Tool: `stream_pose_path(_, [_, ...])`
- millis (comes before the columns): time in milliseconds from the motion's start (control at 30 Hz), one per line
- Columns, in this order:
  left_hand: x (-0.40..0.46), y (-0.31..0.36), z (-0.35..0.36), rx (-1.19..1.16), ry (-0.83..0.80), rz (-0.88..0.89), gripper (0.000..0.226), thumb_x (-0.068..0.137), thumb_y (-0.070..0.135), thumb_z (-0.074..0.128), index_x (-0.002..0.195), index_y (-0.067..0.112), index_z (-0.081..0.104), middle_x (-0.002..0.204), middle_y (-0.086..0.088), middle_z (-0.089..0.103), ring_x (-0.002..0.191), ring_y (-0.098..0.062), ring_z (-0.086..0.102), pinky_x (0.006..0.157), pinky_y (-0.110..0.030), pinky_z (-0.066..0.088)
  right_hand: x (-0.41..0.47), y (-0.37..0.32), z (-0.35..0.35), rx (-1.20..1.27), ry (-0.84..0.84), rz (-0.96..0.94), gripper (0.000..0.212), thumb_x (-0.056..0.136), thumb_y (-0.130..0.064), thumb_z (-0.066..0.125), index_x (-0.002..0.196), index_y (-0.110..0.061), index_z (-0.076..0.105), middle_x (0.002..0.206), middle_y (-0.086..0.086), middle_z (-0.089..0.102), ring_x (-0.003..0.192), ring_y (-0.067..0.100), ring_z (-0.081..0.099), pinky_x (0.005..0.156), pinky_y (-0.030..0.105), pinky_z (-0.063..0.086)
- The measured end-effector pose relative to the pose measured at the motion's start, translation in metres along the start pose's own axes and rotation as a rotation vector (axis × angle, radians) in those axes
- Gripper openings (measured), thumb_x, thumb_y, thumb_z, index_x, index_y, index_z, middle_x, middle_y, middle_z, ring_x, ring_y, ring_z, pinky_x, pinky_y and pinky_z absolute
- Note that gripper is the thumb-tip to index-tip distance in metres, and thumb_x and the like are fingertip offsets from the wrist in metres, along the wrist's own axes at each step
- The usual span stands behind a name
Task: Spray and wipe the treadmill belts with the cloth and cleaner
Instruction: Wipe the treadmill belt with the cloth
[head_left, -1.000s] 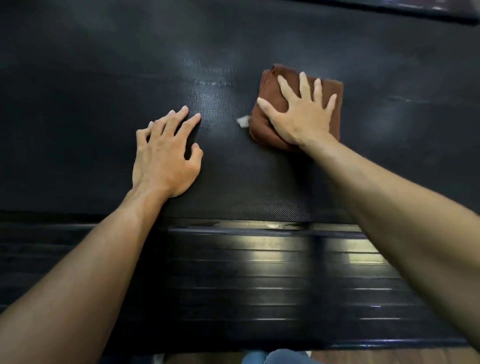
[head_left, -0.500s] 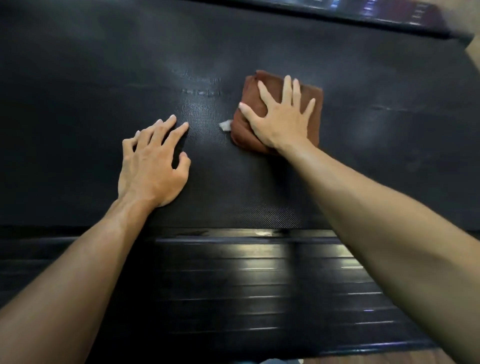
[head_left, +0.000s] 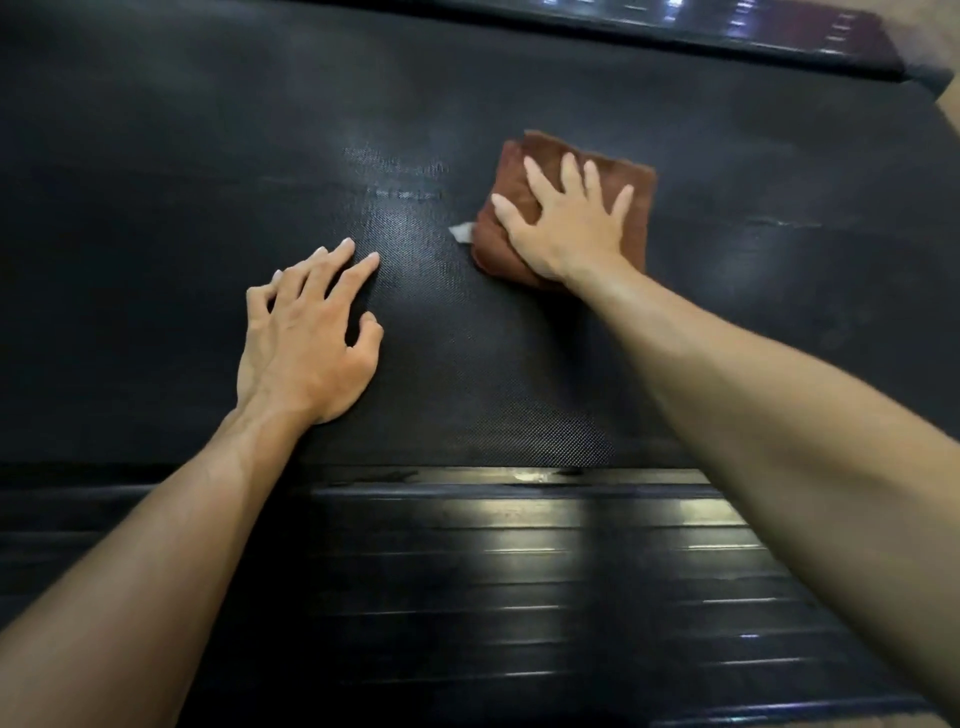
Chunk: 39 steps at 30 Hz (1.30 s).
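Black belt (head_left: 156, 156) under cloth (head_left: 636, 192), hands (head_left: 569, 228)

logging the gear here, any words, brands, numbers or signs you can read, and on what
None can be read.
Cloth tag: white, blank or too small to tell.
Belt: no print shows.
Near side rail: only glare stripes.
Far rail: blurred light spots, nothing legible.
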<state>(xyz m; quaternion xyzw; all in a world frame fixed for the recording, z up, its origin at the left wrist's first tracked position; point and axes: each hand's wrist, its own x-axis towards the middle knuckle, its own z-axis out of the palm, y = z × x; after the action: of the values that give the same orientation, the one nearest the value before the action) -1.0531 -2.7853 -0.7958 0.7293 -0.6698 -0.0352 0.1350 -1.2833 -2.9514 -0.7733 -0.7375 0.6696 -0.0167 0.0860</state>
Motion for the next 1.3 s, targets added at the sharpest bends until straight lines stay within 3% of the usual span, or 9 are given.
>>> stream_pose_path(133, [-0.003,0.000,0.000,0.009,-0.011,-0.008,0.057,0.099,0.038,0.041,0.155,0.034,0.036,0.165,0.008,0.030,0.152,-0.016,0.024,0.117,-0.047,0.023,-0.024,-0.036,0.013,-0.014,0.020,-0.254,0.074,0.095,-0.078,0.026,0.162,-0.045,0.020,0.174,0.001,0.007,0.160,0.024,-0.001,0.124,0.062,-0.006])
stream_pose_path(233, [-0.002,-0.001,0.001,0.007,-0.007,-0.017,0.057,0.098,0.039,0.041,0.155,0.034,0.036,0.165,0.008,0.030,0.153,-0.015,0.024,0.118,-0.047,0.023,-0.074,-0.010,0.018,-0.020,0.051,-0.434,0.075,0.092,-0.080,0.025,0.160,-0.048,0.022,0.173,-0.004,0.010,0.160,0.019,0.002,0.126,0.057,-0.003])
stream_pose_path(433, [-0.003,-0.002,0.004,0.011,0.022,-0.004,0.063,0.091,0.044,0.032,0.153,0.035,0.040,0.162,0.010,0.034,0.151,-0.013,0.027,0.117,-0.046,0.025,-0.006,0.014,0.001,0.019,0.012,0.019,0.076,0.094,-0.082,0.024,0.162,-0.047,0.017,0.174,-0.001,0.003,0.160,0.023,-0.005,0.124,0.062,-0.007])
stream_pose_path(533, [0.000,-0.002,0.003,0.001,0.015,-0.008,0.060,0.093,0.042,0.038,0.153,0.035,0.041,0.162,0.010,0.035,0.151,-0.013,0.028,0.117,-0.047,0.026,0.008,-0.019,0.006,0.017,0.024,-0.061,0.076,0.095,-0.079,0.024,0.162,-0.045,0.018,0.174,0.000,0.004,0.160,0.025,-0.005,0.123,0.063,-0.007])
stream_pose_path(700, [-0.002,-0.004,0.003,0.014,-0.014,-0.016,0.059,0.099,0.037,0.047,0.156,0.036,0.035,0.164,0.010,0.030,0.153,-0.012,0.024,0.119,-0.046,0.025,-0.081,-0.006,0.018,0.013,0.061,-0.421,0.075,0.092,-0.080,0.028,0.160,-0.050,0.022,0.173,-0.007,0.011,0.160,0.016,0.000,0.126,0.057,-0.002])
stream_pose_path(933, [-0.003,-0.002,0.002,0.027,-0.010,-0.008,0.064,0.092,0.046,0.031,0.155,0.036,0.037,0.163,0.011,0.032,0.152,-0.012,0.025,0.119,-0.045,0.026,-0.001,0.013,0.001,0.030,0.011,0.064,0.078,0.093,-0.083,0.022,0.162,-0.047,0.018,0.174,0.000,0.004,0.160,0.023,-0.003,0.124,0.061,-0.006])
stream_pose_path(1033, [0.000,-0.001,0.000,0.006,-0.008,-0.021,0.063,0.091,0.045,0.035,0.153,0.035,0.041,0.162,0.010,0.035,0.151,-0.012,0.029,0.116,-0.046,0.028,-0.006,-0.015,0.007,0.014,0.030,-0.071,0.076,0.094,-0.081,0.024,0.162,-0.047,0.018,0.174,-0.001,0.005,0.160,0.024,-0.003,0.124,0.062,-0.006])
stream_pose_path(1167, [-0.001,0.000,0.001,0.024,-0.016,-0.022,0.064,0.091,0.046,0.032,0.154,0.036,0.040,0.163,0.011,0.033,0.151,-0.011,0.027,0.117,-0.045,0.027,-0.111,0.005,0.020,-0.009,0.104,-0.367,0.075,0.091,-0.081,0.029,0.159,-0.051,0.023,0.173,-0.007,0.014,0.160,0.019,0.004,0.125,0.060,0.001])
stream_pose_path(1300, [-0.001,0.000,0.001,0.028,-0.010,-0.021,0.065,0.091,0.046,0.029,0.154,0.035,0.039,0.163,0.011,0.033,0.152,-0.011,0.026,0.118,-0.044,0.026,-0.104,0.045,0.010,-0.042,0.083,-0.121,0.079,0.087,-0.086,0.023,0.159,-0.053,0.019,0.173,-0.011,0.009,0.159,0.015,0.001,0.126,0.057,-0.001])
